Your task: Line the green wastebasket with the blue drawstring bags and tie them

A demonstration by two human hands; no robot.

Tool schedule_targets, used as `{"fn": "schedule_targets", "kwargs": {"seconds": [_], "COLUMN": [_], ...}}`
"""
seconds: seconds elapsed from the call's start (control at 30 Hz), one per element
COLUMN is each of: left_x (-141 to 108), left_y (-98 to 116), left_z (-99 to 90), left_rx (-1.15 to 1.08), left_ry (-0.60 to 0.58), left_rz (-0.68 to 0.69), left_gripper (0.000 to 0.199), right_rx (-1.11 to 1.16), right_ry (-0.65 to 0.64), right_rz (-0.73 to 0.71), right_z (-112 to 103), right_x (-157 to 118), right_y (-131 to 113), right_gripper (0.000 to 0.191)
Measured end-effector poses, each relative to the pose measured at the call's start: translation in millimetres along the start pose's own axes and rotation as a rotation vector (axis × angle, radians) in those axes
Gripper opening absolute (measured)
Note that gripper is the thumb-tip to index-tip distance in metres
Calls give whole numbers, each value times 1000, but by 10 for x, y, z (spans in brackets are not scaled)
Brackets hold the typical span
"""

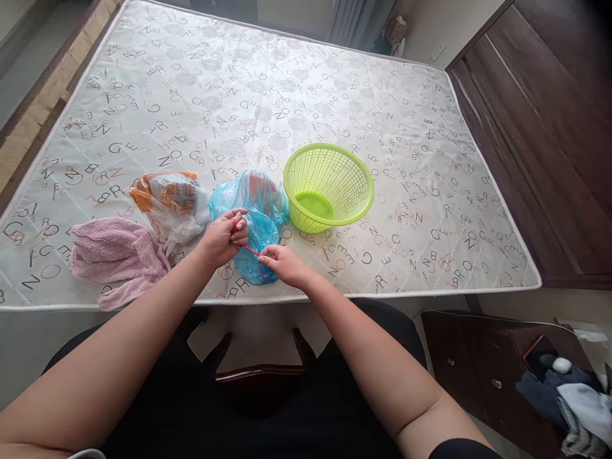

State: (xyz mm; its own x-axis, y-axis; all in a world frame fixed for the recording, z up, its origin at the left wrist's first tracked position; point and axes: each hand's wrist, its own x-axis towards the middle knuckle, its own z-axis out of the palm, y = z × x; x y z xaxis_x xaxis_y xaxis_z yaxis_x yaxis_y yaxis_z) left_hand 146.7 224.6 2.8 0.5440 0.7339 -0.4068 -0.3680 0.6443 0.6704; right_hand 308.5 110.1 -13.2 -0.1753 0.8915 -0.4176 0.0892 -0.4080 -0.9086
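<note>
Head view: left hand [224, 237] and right hand [285, 265] pinch one red string [251, 250] over one blue bag [258, 220], set between one orange-and-white bag [169, 199] and one green basket [351, 185]; one pink towel [115, 255] lies leftmost.

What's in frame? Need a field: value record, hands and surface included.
left hand: gripping a red string
right hand: pinching the red string, which spans between the hands
behind hands: blue plastic bag; contents unclear
right of bag: green mesh basket, opening up
left of bag: orange-and-white plastic bag, pink cloth nearer the person
surface: letter-print mattress
</note>
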Motion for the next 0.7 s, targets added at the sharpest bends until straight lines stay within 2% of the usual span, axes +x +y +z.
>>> {"fn": "schedule_targets", "kwargs": {"seconds": [0.17,0.53,0.7], "left_x": [-26,-57,-55], "left_y": [41,-41,-51], "left_z": [34,85,95], "left_rx": [94,279,287], "left_ry": [-27,-59,-92], "left_rz": [17,-143,-103], "left_gripper": [14,17,15], "right_rx": [-84,-317,-366], "right_ry": [9,15,19], "right_rz": [-13,-136,-155], "right_z": [-42,-77,-74], "right_x": [-43,-87,-81], "right_y": [-69,-77,-43], "right_gripper": [19,26,26]}}
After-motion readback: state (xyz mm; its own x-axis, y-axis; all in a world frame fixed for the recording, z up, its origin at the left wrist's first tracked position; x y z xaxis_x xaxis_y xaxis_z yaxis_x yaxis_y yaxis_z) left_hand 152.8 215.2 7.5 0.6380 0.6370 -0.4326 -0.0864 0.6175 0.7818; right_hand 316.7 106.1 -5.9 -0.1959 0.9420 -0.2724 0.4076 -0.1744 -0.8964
